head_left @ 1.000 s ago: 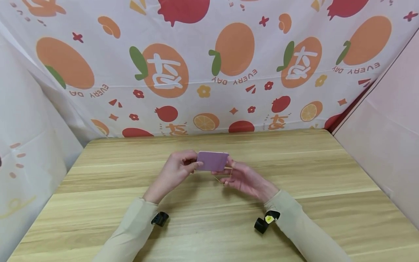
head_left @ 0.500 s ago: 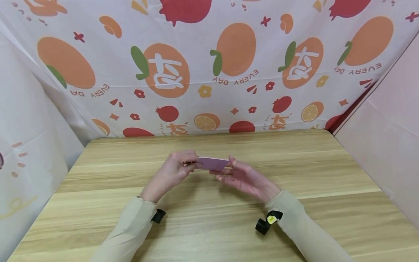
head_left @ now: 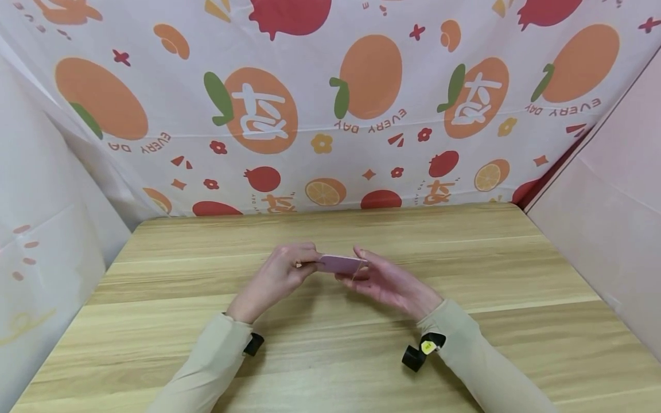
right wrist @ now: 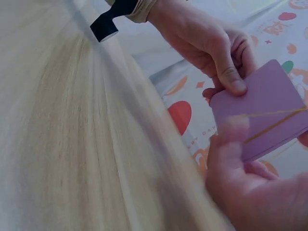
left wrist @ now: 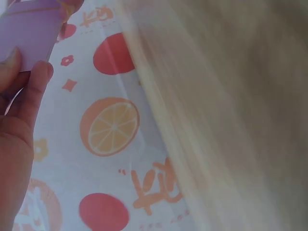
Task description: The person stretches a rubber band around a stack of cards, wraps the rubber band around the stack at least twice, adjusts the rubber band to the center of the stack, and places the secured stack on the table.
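Purple, flat, round-cornered rectangular pad (head_left: pixel 338 264), material unclear, held aloft and tilted nearly edge-on to the head view. Pinched at its left end by the bare left hand (head_left: pixel 281 278), thumb on one face, fingers behind. Around the pad's right end, the bare right hand (head_left: pixel 389 284), bent, thumb and fingers to either side; impossible to make out whether gripping pad or band. Across the pad's right part, a thin yellow elastic-looking band (right wrist: pixel 274 126), two strands spreading toward the right thumb. Nearer the wearer than the pad, beige fabric sleeves (head_left: pixel 203 367); also a black wrist-worn device (head_left: pixel 415 358) with a small yellow tag (head_left: pixel 428 347), marks too small to read. Beneath the pad, a pale wood-grain tabletop (head_left: pixel 330 350). Behind the pad, a white hanging cloth (head_left: pixel 315 97) printed with orange, red and yellow fruit and flowers. Legible there, behind and above the pad: "EVERY DAY" in curved capitals, repeated beneath orange fruits. On orange ovals, white brush-like characters, unreadable.
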A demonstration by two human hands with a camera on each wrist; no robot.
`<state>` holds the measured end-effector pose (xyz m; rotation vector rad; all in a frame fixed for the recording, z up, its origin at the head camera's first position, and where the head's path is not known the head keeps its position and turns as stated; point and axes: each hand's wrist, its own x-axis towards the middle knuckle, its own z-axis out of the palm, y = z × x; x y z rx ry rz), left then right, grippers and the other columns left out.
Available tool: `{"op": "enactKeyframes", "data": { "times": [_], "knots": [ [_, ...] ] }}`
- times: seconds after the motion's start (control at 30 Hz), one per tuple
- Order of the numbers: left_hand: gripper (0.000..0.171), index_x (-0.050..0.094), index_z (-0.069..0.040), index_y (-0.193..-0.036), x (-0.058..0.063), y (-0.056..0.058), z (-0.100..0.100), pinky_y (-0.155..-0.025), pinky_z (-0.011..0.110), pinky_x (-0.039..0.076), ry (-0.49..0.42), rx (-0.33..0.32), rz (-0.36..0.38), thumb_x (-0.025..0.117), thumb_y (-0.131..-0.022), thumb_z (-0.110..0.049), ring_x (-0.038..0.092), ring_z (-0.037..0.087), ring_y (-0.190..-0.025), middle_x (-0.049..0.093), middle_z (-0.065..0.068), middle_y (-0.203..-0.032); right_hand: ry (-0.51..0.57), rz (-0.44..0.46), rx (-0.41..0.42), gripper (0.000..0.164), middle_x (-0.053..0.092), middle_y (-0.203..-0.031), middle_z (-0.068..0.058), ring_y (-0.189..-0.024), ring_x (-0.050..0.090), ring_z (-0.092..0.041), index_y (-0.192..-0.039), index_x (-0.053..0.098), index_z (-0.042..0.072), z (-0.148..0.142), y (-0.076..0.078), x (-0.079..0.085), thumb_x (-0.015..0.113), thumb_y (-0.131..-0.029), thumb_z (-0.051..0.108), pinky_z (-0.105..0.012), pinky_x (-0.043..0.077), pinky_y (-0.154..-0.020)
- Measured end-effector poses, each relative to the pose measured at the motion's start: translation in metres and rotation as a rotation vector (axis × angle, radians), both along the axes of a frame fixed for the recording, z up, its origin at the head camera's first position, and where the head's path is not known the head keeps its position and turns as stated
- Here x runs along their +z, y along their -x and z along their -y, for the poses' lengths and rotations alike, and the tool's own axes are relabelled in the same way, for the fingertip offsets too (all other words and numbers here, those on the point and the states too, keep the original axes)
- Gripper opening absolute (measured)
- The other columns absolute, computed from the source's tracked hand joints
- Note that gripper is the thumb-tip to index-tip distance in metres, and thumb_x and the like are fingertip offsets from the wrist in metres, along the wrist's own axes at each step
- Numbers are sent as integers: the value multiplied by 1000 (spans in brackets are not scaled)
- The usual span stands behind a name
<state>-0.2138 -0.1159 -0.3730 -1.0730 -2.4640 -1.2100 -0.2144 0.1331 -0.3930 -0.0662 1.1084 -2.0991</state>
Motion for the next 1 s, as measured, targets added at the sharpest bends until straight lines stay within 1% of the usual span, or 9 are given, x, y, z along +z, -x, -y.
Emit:
{"op": "enactKeyframes", "data": {
  "times": [0.07, 0.13, 0.27, 0.37, 0.47, 0.6, 0.73, 0.87, 1.0],
  "knots": [
    [19, 76, -17, -90, -1, 0, 0, -52, 25, 43, -28, 23, 88, 71, -88, 1, 51, 10, -63, 61, -7, -77, -65, -44, 14, 54, 50, -127, -23, -113, 55, -28, -144, 32, 5, 1, -1, -1, 47, -104, 39, -33, 47, -95],
    [16, 75, -18, -87, -1, 1, 0, -52, 27, 44, -72, 58, 178, 71, -89, -2, 53, 13, -62, 62, -5, -76, -126, -121, 37, 58, 55, -124, -21, -111, 56, -29, -149, 30, 5, 2, -2, -3, 39, -105, 43, -35, 47, -92],
    [9, 74, -13, -85, -2, 3, 0, -54, 29, 47, -155, 121, 301, 71, -90, -6, 56, 19, -62, 63, 1, -75, -185, -237, 36, 55, 56, -124, -23, -109, 56, -30, -150, 34, 7, 3, -3, -7, 35, -106, 39, -40, 46, -90],
    [7, 74, -7, -84, -5, 6, 2, -55, 32, 49, -222, 145, 361, 71, -90, -5, 57, 21, -62, 64, 7, -75, -259, -334, 18, 48, 57, -126, -26, -104, 59, -29, -145, 42, 2, 6, -2, -10, 38, -105, 28, -40, 50, -86],
    [9, 71, -3, -82, -8, 8, 3, -56, 33, 49, -273, 149, 394, 70, -91, -5, 56, 21, -61, 62, 10, -72, -396, -464, -14, 41, 61, -122, -25, -98, 61, -30, -138, 51, -1, 9, -2, -11, 42, -104, 19, -40, 53, -80],
    [10, 70, 1, -82, -8, 9, 3, -57, 32, 48, -348, 171, 453, 70, -90, -5, 56, 19, -60, 61, 11, -68, -519, -569, -51, 36, 67, -115, -20, -96, 62, -34, -130, 59, 1, 10, -3, -9, 57, -97, 15, -40, 54, -77],
    [9, 70, 7, -88, -6, 7, -2, -59, 33, 50, -445, 215, 532, 69, -89, -2, 56, 17, -59, 62, 9, -67, -549, -588, -79, 35, 71, -106, -15, -92, 63, -32, -120, 65, -2, 11, -5, -4, 69, -92, 19, -38, 54, -74],
    [13, 69, 11, -93, -4, 4, -8, -61, 34, 50, -527, 254, 607, 68, -91, -1, 56, 16, -59, 62, 7, -68, -564, -568, -141, 30, 74, -95, -10, -82, 62, -23, -108, 69, -6, 13, -7, 3, 71, -91, 19, -33, 53, -69],
    [15, 69, 12, -96, -3, 1, -12, -63, 31, 50, -600, 286, 678, 67, -91, -1, 57, 14, -60, 62, 5, -70, -539, -538, -154, 33, 74, -95, -10, -82, 62, -23, -109, 69, -8, 13, -8, 3, 70, -92, 20, -32, 53, -67]
  ]
}}
